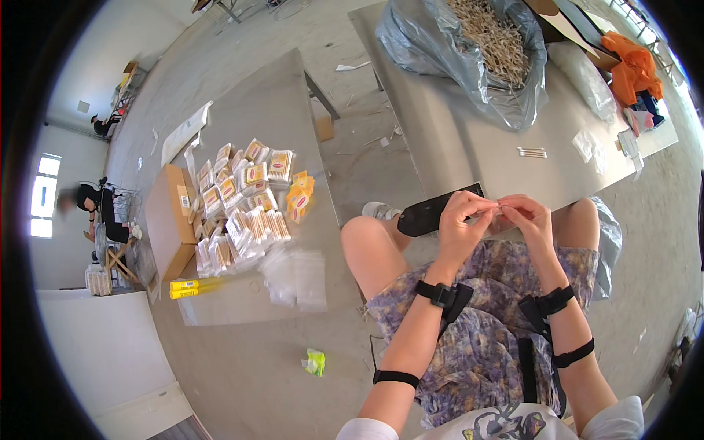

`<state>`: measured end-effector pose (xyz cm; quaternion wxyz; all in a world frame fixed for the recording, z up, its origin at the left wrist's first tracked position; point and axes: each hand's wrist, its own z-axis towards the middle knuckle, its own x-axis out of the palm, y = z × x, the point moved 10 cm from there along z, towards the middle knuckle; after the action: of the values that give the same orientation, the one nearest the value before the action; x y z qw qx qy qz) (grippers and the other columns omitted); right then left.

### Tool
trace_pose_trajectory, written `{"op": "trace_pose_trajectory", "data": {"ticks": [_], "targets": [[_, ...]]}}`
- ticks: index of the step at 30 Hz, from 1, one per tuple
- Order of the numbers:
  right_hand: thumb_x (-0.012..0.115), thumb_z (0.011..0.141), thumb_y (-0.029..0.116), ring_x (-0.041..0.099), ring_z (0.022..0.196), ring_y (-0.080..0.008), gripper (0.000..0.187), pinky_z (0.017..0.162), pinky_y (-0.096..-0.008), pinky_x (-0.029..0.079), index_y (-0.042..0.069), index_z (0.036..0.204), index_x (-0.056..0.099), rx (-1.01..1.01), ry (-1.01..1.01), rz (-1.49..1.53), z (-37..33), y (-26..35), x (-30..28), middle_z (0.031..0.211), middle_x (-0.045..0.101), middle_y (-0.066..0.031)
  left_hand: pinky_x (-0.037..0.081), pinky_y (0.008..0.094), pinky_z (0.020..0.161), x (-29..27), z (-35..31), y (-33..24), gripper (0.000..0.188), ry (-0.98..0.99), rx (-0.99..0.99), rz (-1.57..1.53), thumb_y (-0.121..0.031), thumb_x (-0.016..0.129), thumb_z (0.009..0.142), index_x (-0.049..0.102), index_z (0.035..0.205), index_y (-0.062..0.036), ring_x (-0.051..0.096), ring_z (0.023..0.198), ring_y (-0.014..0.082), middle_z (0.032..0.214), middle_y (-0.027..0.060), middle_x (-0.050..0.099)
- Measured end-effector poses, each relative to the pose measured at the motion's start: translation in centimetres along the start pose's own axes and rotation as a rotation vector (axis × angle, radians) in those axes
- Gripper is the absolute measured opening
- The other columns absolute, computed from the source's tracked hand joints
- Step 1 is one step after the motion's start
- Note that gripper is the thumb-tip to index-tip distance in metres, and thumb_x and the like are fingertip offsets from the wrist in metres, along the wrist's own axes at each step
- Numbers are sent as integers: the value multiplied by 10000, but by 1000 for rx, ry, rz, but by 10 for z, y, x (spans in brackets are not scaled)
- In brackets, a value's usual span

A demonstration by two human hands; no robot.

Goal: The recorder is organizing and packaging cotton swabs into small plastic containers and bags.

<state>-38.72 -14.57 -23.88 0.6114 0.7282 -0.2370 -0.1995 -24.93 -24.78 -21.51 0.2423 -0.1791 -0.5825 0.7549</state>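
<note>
My left hand (pixel 464 220) and my right hand (pixel 529 218) meet at the fingertips over the near edge of the right-hand metal table (pixel 469 139). Both are closed in a pinch. Whatever sits between the fingers is too small to name. A short row of cotton swabs (pixel 532 152) lies on the tabletop beyond my hands. Close by my left hand is a flat black piece (pixel 433 211) at the table edge. Farther off, a big grey plastic bag (pixel 418 44) holds a heap of loose cotton swabs (pixel 495 44).
On the left table (pixel 271 95) lie packed cotton swab bags (pixel 253 176), orange-yellow cards (pixel 299 196), clear empty bags (pixel 297 279), yellow tubes (pixel 185 288) and a cardboard box (pixel 172 227). Orange cloth (pixel 631 66) sits at the far right. A green packet (pixel 314 362) lies on the floor.
</note>
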Motion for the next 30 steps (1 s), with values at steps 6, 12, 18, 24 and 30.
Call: {"op": "trace_pose_trajectory", "data": {"ticks": [6, 12, 18, 24, 30], "targets": [[674, 927, 54, 646, 872, -98, 134, 788, -230, 530, -37, 1004, 737, -20, 12, -27, 3, 6, 4, 1061, 675, -50, 493, 296, 779, -10, 0, 1, 105, -26, -37, 56, -27, 747, 830, 775, 930, -48, 621, 879, 173, 887, 39, 696], [672, 928, 59, 644, 888, -101, 144, 811, -238, 526, -30, 1016, 742, -32, 9, -25, 2, 2, 0, 1101, 658, -48, 489, 294, 801, -14, 1, -5, 94, -29, 7, 108, -34, 752, 834, 771, 926, -34, 620, 891, 173, 886, 39, 691], [669, 927, 55, 644, 882, -104, 149, 804, -240, 526, -33, 1023, 741, -39, -10, -25, 0, 1, -1, 1117, 647, -55, 489, 296, 798, -15, 0, -4, 85, -27, 8, 101, -39, 755, 838, 772, 921, -38, 624, 888, 175, 896, 43, 694], [663, 932, 48, 646, 872, -110, 146, 784, -251, 532, -35, 1033, 729, -23, -15, 1, -4, 0, -3, 1116, 640, -53, 497, 295, 833, -13, 0, 1, 100, 14, -5, 87, -68, 767, 836, 774, 932, -44, 639, 943, 167, 964, 44, 707], [665, 917, -2, 647, 883, -111, 152, 788, -266, 540, -34, 1059, 709, -50, 14, 50, -9, -5, -4, 1172, 610, -53, 495, 296, 893, -6, -2, 14, 124, 80, -144, -42, -58, 763, 830, 775, 953, -49, 649, 1002, 157, 1017, 45, 709]]}}
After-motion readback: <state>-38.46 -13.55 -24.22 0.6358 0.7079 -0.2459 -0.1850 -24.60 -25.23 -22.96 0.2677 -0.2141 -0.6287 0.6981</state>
